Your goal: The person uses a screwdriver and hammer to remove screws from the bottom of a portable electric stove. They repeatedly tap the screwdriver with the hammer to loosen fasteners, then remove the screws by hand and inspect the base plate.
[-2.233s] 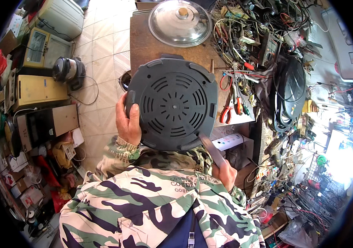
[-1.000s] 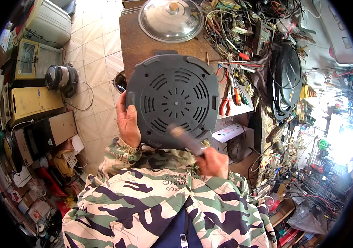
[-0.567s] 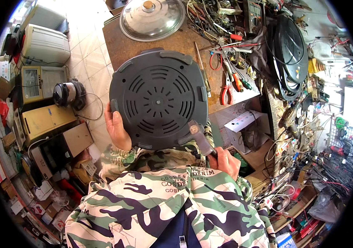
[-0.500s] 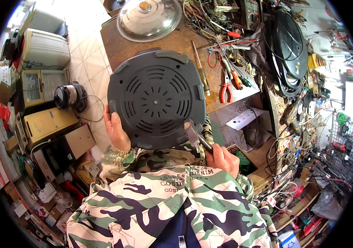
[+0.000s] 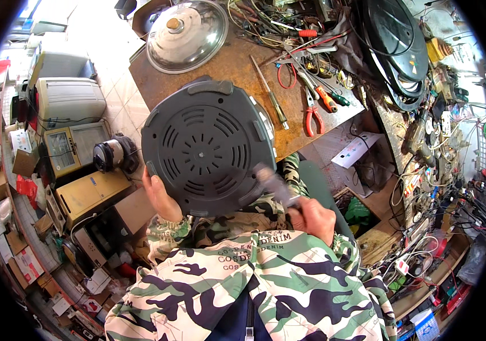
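Note:
A round black vented appliance base (image 5: 201, 154) is tilted up in front of me, its slotted underside facing me. My left hand (image 5: 162, 198) supports its lower left edge, with part of the fingers hidden behind it. In my right hand (image 5: 314, 219) is a short tool (image 5: 280, 188) with a metallic head and dark handle, smeared by motion. Its tip overlaps the lower right rim of the base; whether it touches cannot be told. Beyond the base, a long screwdriver (image 5: 272, 99) and red-handled pliers (image 5: 313, 119) lie on the wooden table (image 5: 237, 68).
A glass lid (image 5: 189, 40) sits at the table's far left. Tangled wires and tools crowd the far side, beside black round covers (image 5: 396, 51). On the left floor stand a small cooker (image 5: 112, 152) and several boxy appliances. Shelves of wires (image 5: 425, 250) run along the right.
My view has shifted a little, and the base has tilted, showing more of its right side. The tool in my right hand has blurred with movement near the rim.

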`<state>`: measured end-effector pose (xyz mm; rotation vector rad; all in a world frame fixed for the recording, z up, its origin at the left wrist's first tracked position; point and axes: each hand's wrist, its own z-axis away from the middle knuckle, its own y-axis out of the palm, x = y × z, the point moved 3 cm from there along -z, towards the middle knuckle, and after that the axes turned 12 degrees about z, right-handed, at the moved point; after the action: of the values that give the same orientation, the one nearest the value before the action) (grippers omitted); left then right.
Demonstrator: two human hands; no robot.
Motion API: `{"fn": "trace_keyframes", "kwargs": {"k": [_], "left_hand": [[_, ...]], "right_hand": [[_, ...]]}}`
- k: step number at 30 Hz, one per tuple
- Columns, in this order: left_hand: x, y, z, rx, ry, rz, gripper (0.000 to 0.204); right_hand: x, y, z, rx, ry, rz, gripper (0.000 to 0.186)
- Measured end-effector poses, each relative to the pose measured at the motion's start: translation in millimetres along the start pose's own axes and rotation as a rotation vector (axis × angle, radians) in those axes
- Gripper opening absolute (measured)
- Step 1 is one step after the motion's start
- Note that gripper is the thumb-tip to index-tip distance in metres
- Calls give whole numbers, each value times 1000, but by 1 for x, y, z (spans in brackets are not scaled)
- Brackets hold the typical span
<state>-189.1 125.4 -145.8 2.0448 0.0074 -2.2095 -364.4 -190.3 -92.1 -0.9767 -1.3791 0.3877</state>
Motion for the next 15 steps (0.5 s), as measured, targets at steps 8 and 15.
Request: {"fn": "trace_keyframes", "kwargs": {"k": [8, 15], "left_hand": [[-9, 7, 3, 32, 12, 31, 53], [-11, -4, -13, 52, 7, -119, 51]], "right_hand": [[-130, 100, -63, 263, 720, -513, 45], [-130, 129, -94, -21, 322, 231, 28]]}}
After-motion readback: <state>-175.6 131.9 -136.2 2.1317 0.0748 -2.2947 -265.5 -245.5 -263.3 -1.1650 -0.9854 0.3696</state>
